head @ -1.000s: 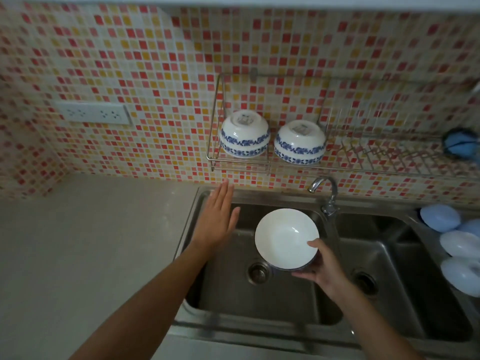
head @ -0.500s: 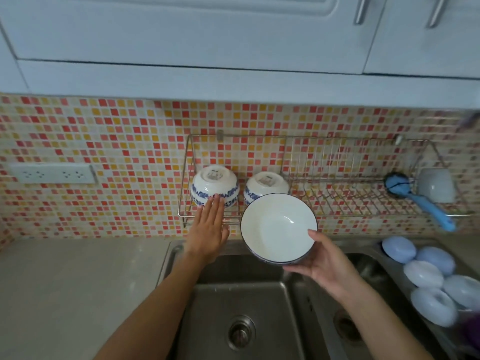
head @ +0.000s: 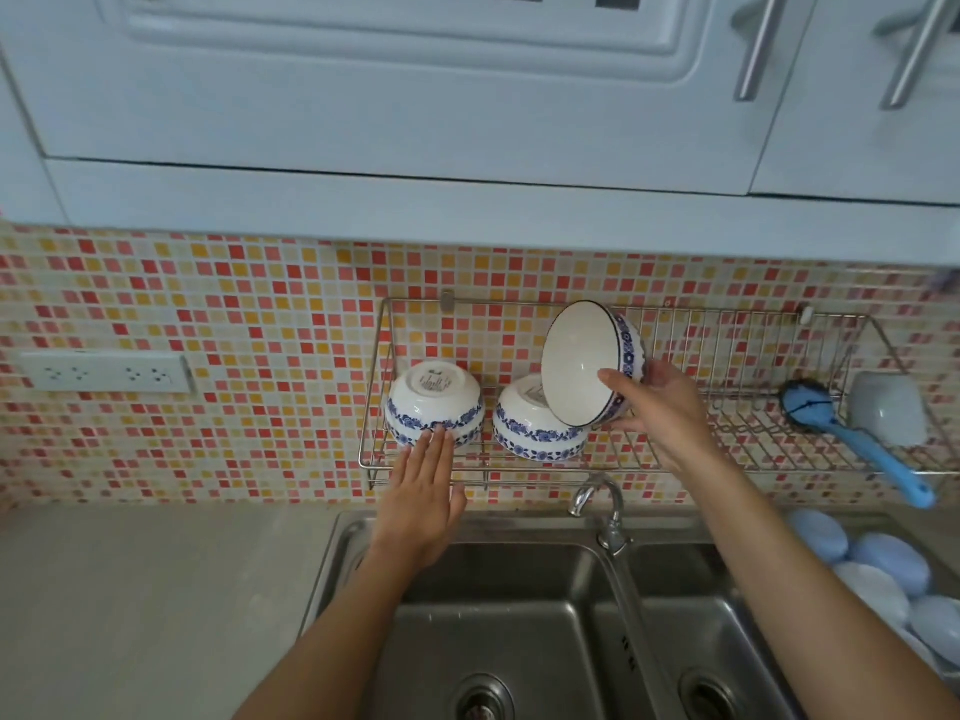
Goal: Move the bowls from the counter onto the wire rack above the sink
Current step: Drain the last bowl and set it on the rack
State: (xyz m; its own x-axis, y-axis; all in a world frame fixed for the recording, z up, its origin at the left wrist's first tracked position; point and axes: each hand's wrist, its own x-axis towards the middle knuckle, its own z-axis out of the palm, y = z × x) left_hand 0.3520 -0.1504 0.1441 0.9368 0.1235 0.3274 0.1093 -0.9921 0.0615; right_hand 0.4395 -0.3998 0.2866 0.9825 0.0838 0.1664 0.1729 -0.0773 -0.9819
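Two white bowls with blue flower bands sit upside down on the wire rack [head: 727, 462]: a left bowl [head: 434, 402] and a middle bowl [head: 524, 431]. My right hand [head: 657, 407] grips a third bowl [head: 584, 363] by its rim, tilted on its side with the white inside facing left, over the rack just right of the middle bowl. My left hand [head: 423, 491] is flat with straight fingers, its fingertips touching the lower edge of the left bowl.
A blue brush [head: 852, 439] and a pale cup [head: 888, 415] lie at the rack's right end. Below are a double steel sink [head: 519, 615] with a tap [head: 602, 506], blue and white round items [head: 878, 574] at right, and grey counter [head: 156, 605] at left.
My right hand has lifted the bowl from over the sink up to the rack and tipped it on its side. My left hand rose to the left bowl. The view tilted upward.
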